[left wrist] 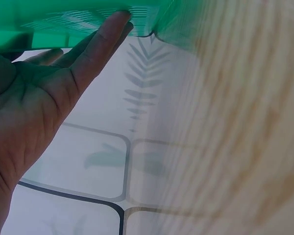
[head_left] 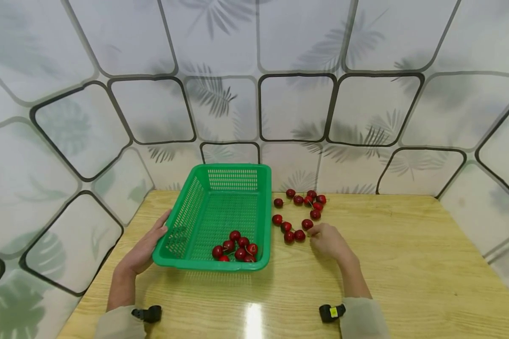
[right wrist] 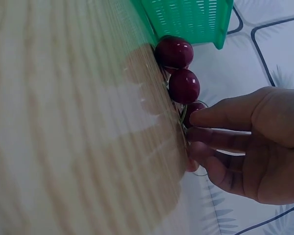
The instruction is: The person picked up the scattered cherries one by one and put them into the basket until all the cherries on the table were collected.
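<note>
The right hand (head_left: 332, 244) has its thumb and fingers bent toward one dark-red cherry (head_left: 307, 224) at the near edge of the loose group; in the right wrist view the fingertips (right wrist: 201, 116) overlap that fruit, and I cannot tell whether the grip pinches it or only meets it. Picking up a single cherry looks like the step in hand, best done with a light squeeze from thumb and forefinger, enough to hold without bruising, then a straight lift so its close neighbours do not roll. The right forearm slants in from the near side, palm turned inward and knuckles low over the desk (head_left: 407, 254). The left hand (head_left: 142, 249) lies spread, straight fingers laid along the outer left wall of the green plastic basket (head_left: 266, 207); keeping that support steady should stop the basket from sliding. More cherries (head_left: 240, 254) sit inside, bunched at its near right end, while the loose ones lie on the desk just right of the basket, before a leaf-patterned wall covering (head_left: 297, 108).
</note>
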`<state>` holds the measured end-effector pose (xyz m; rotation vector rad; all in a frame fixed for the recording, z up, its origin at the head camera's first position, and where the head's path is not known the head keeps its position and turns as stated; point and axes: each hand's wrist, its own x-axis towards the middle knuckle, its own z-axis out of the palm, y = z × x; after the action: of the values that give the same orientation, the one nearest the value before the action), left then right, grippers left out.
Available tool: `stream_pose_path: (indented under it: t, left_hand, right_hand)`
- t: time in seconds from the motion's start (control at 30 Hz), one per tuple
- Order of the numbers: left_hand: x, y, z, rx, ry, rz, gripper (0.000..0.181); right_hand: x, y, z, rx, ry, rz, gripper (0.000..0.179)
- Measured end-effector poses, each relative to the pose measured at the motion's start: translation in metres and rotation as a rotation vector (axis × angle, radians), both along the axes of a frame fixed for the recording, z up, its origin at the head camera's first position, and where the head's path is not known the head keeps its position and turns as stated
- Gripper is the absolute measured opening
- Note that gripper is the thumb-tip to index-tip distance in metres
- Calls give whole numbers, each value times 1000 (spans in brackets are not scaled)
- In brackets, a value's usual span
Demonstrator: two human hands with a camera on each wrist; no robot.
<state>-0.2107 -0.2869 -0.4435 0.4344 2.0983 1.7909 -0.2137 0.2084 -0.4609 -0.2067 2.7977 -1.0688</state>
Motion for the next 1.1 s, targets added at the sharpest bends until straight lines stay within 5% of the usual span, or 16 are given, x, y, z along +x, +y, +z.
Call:
stream_pose_path:
  t: [0.43,1.1]
  left_hand:
    - [-1,0,1,13,-10,-2,65]
    - [1,0,2,7,0,-7,64]
  right_hand:
    - [-1,3,2,-67,81,-158,19]
    - [2,5,21,-438,70,-262,22]
